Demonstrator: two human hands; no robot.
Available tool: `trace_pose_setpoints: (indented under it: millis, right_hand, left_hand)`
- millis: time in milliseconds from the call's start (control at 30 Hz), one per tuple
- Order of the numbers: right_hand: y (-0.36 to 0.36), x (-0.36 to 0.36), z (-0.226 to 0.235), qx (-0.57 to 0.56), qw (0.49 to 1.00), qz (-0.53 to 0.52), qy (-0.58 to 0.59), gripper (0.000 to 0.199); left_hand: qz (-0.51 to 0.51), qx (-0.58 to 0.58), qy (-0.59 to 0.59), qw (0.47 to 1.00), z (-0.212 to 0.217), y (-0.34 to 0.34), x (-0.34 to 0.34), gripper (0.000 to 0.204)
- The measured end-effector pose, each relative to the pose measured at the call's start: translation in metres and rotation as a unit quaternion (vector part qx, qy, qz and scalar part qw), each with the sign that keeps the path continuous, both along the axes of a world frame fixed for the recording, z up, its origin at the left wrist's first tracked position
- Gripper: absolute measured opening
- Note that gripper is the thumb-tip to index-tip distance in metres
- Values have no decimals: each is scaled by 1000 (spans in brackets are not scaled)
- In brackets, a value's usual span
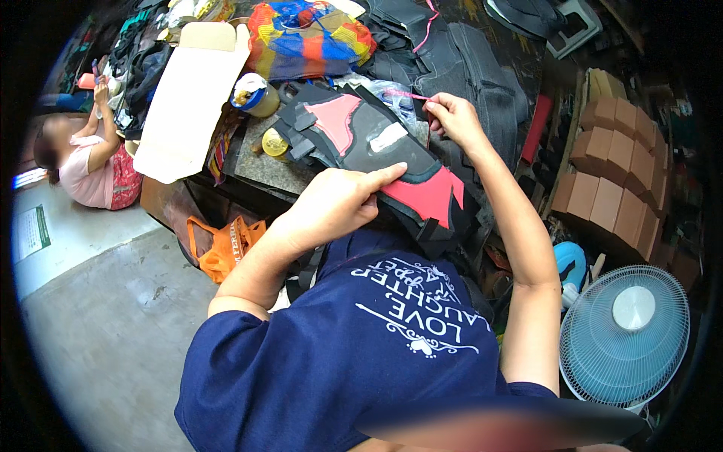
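Observation:
A stack of black flat cut pieces with pink shaped panels (pixel 331 124) lies at the table's near edge. My left hand (pixel 339 200) rests on the black piece (pixel 392 154), its index finger stretched out and the other fingers curled under. Beside that finger lies another pink panel (pixel 425 197). A small whitish patch (pixel 388 138) shows on the black surface. Farther right, my right hand (pixel 456 120) pinches the end of a thin pink strip (pixel 407 94) just above the stack. Clear plastic (pixel 403 109) lies crumpled beneath the strip.
A yellow-lidded jar (pixel 275 142) and an open tub (pixel 256 96) stand left of the stack. Behind are a colourful mesh bag (pixel 309 41) and dark fabric (pixel 471 79). A fan (pixel 625 335) and stacked brown blocks (pixel 614 162) stand right. Another person (pixel 94 166) sits far left.

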State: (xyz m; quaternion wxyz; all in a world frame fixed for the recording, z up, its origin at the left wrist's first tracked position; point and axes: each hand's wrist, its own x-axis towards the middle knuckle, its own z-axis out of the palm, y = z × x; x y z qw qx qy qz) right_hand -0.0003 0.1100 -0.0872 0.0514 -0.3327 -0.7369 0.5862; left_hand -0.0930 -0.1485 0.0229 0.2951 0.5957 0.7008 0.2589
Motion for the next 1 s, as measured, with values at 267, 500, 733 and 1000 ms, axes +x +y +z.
trace_pose_setpoints:
  millis: [267, 500, 733, 1000]
  right_hand:
    - [-10, -10, 15, 228, 955, 147, 121, 20]
    - [32, 12, -1, 5, 998, -55, 42, 23]
    - [46, 14, -23, -100, 987, -106, 67, 21]
    - [37, 14, -19, -119, 981, -133, 71, 20]
  left_hand:
    - [-4, 15, -36, 999, 0, -3, -5, 69]
    - [-15, -9, -34, 999, 9, -8, -5, 65]
    - [2, 9, -34, 999, 3, -12, 1, 67]
    - [-71, -20, 4, 997, 16, -18, -18, 70]
